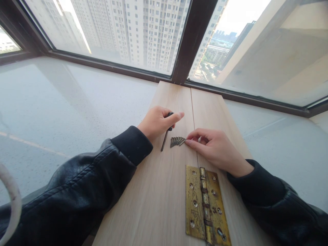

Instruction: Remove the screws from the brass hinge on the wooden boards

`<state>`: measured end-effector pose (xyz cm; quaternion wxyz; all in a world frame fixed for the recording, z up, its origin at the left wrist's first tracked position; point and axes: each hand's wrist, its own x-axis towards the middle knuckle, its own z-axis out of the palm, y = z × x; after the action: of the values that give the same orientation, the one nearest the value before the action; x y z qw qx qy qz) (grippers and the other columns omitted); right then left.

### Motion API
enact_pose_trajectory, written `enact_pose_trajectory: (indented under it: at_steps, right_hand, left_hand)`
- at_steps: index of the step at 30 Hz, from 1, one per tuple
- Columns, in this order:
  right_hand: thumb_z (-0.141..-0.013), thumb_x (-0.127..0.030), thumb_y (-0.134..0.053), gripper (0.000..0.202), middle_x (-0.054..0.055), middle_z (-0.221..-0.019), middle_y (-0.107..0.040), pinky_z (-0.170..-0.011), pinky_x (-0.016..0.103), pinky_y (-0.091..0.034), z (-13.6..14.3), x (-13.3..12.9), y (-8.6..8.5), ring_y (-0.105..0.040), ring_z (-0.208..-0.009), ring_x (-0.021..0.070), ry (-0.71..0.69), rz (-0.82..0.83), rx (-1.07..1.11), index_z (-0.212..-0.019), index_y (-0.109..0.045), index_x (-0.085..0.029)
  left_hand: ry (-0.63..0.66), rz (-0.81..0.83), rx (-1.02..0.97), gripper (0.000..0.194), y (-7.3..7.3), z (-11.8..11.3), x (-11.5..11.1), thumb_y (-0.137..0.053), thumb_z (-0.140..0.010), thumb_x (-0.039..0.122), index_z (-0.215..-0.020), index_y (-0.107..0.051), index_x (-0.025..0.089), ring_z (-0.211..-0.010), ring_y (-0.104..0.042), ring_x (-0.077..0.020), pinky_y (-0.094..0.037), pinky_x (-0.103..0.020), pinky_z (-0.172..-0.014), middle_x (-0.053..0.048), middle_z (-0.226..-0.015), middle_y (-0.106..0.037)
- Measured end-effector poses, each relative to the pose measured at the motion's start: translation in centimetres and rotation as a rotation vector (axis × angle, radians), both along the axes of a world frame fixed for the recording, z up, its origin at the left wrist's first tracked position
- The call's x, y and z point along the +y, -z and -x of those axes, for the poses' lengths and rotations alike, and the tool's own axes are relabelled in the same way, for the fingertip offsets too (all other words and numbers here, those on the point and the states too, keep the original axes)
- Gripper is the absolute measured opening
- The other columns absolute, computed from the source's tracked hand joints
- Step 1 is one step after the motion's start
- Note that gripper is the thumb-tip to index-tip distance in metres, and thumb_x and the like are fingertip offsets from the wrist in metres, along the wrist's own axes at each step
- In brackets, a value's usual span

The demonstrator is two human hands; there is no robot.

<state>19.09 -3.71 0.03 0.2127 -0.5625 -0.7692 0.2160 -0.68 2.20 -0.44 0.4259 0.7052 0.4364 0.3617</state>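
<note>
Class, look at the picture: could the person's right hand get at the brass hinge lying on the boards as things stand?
Probably yes. The right hand rests at the screws, with only bare wooden board between it and the open brass hinge just below.

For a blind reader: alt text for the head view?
The right hand touches a row of screws on two light wooden boards; the left hand grips a dark screwdriver. A worn brass hinge lies open nearer the viewer.

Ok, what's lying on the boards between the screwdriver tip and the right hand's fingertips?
In the head view, a small cluster of dark screws lies between the screwdriver held in the left hand and the right hand, whose fingertips touch the screws.
</note>
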Motion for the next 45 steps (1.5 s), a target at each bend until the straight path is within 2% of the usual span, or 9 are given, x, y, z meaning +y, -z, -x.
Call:
enact_pose_trajectory:
  at_steps: [11,17,21,25,29,33,35,38,45]
  right_hand:
    - [-0.083,-0.038,-0.064,0.019,-0.001,-0.068,-0.061,-0.054,0.026,-0.037,0.1,0.0,0.0,-0.049,-0.056,0.0106,0.010,-0.002,0.006,-0.083,-0.070,-0.020]
    - [-0.081,-0.045,-0.066,0.029,0.000,-0.072,-0.063,-0.055,0.027,-0.040,-0.3,0.0,0.2,-0.051,-0.054,0.0108,0.055,-0.015,0.048,-0.093,-0.068,-0.019]
    - [-0.089,-0.042,-0.057,0.025,0.001,-0.074,-0.065,-0.060,0.027,-0.045,-1.1,-0.9,-1.0,-0.058,-0.063,0.0129,0.076,-0.026,0.098,-0.085,-0.068,-0.019]
    - [-0.087,-0.035,-0.062,0.019,-0.001,-0.075,-0.066,-0.062,0.024,-0.046,-1.9,-3.5,-2.6,-0.060,-0.069,0.0121,-0.014,-0.067,0.098,-0.076,-0.067,-0.022]
    - [-0.089,-0.030,-0.060,0.026,-0.002,-0.063,-0.056,-0.053,0.023,-0.040,-2.8,-6.3,-2.3,-0.051,-0.057,0.0087,-0.155,-0.043,0.111,-0.066,-0.059,-0.019]
    - [-0.092,-0.035,-0.055,0.045,-0.002,-0.053,-0.039,-0.047,0.025,-0.031,-3.9,-7.0,-0.7,-0.037,-0.049,0.0079,-0.026,-0.093,0.130,-0.053,-0.041,-0.017]
    - [-0.092,-0.037,-0.055,0.041,-0.002,-0.056,-0.045,-0.050,0.025,-0.034,-4.1,-6.8,-0.3,-0.041,-0.052,0.0089,0.024,-0.097,0.125,-0.056,-0.047,-0.017]
    - [-0.090,-0.037,-0.058,0.025,0.000,-0.068,-0.059,-0.057,0.025,-0.041,-4.1,-6.4,-0.2,-0.052,-0.062,0.0116,0.036,-0.064,0.106,-0.072,-0.061,-0.019]
    - [-0.091,-0.037,-0.055,0.025,0.000,-0.072,-0.062,-0.062,0.025,-0.044,-3.6,-6.2,-0.2,-0.054,-0.066,0.0120,0.060,-0.031,0.099,-0.074,-0.063,-0.020]
  left_hand:
    - [0.009,-0.013,0.015,0.044,0.0,0.0,0.0,-0.055,-0.084,0.046,-0.053,-0.056,0.015,-0.050,-0.047,-0.0082,-0.036,-0.024,-0.055,0.001,-0.050,-0.052]
    - [-0.002,-0.025,0.015,0.044,0.0,0.1,0.0,-0.055,-0.084,0.047,-0.053,-0.057,0.015,-0.049,-0.044,-0.0080,-0.034,-0.024,-0.053,0.002,-0.050,-0.051]
    - [-0.016,-0.014,0.009,0.044,-0.1,0.1,-0.2,-0.056,-0.083,0.047,-0.053,-0.058,0.015,-0.049,-0.043,-0.0075,-0.034,-0.024,-0.053,0.002,-0.049,-0.049]
    - [-0.025,-0.022,0.023,0.043,-0.1,0.1,-0.2,-0.056,-0.083,0.047,-0.053,-0.058,0.015,-0.049,-0.042,-0.0078,-0.033,-0.025,-0.053,0.002,-0.050,-0.049]
    - [-0.017,-0.042,0.040,0.043,0.0,0.2,-0.1,-0.055,-0.083,0.046,-0.052,-0.057,0.016,-0.048,-0.041,-0.0080,-0.032,-0.026,-0.052,0.002,-0.048,-0.046]
    - [-0.010,-0.048,0.042,0.043,0.0,0.3,-0.1,-0.056,-0.082,0.048,-0.052,-0.058,0.016,-0.046,-0.039,-0.0078,-0.029,-0.026,-0.051,0.003,-0.047,-0.044]
    - [-0.009,-0.057,0.047,0.044,0.0,0.3,-0.1,-0.055,-0.082,0.048,-0.052,-0.058,0.016,-0.047,-0.039,-0.0081,-0.030,-0.026,-0.052,0.003,-0.047,-0.044]
    - [-0.008,-0.060,0.050,0.044,0.1,0.4,-0.1,-0.054,-0.082,0.048,-0.052,-0.058,0.016,-0.047,-0.040,-0.0083,-0.030,-0.026,-0.052,0.003,-0.047,-0.045]
    - [-0.011,-0.063,0.040,0.045,0.1,0.3,0.0,-0.055,-0.082,0.050,-0.053,-0.058,0.016,-0.048,-0.041,-0.0079,-0.031,-0.026,-0.053,0.002,-0.049,-0.047]
